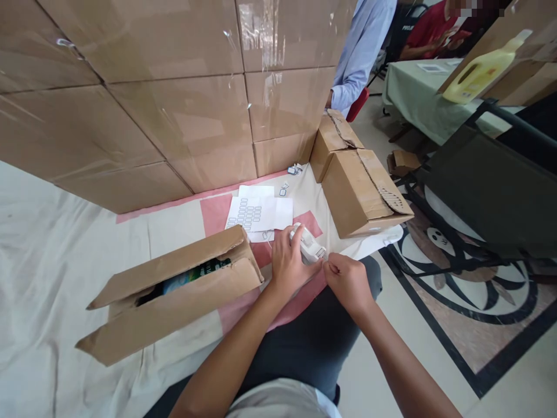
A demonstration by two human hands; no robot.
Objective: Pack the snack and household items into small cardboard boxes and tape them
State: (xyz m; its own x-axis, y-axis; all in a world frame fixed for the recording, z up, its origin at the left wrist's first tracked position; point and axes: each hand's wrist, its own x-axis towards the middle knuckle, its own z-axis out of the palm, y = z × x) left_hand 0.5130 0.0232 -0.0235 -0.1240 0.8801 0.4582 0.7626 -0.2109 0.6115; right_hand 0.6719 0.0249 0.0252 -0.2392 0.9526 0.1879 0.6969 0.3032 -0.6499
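My left hand (287, 264) is wrapped round a small white dispenser-like device (308, 244) at the near edge of the cloth-covered table (52, 273). My right hand (346, 278) is pinched at the device's front end, where what it grips is too small to make out. Just behind the hands lie white label sheets (259, 213) with rows of small rectangles. To the left, an open cardboard box (174, 290) lies on its side with a dark packaged item (191, 276) inside.
A wall of stacked taped cartons (165, 93) rises behind the table. Two small cardboard boxes (361, 191) sit at the table's right corner. Further right are a dark frame (487, 191), a patterned floor, a yellow jug (483, 69), and two people beside a green-covered table (418, 93).
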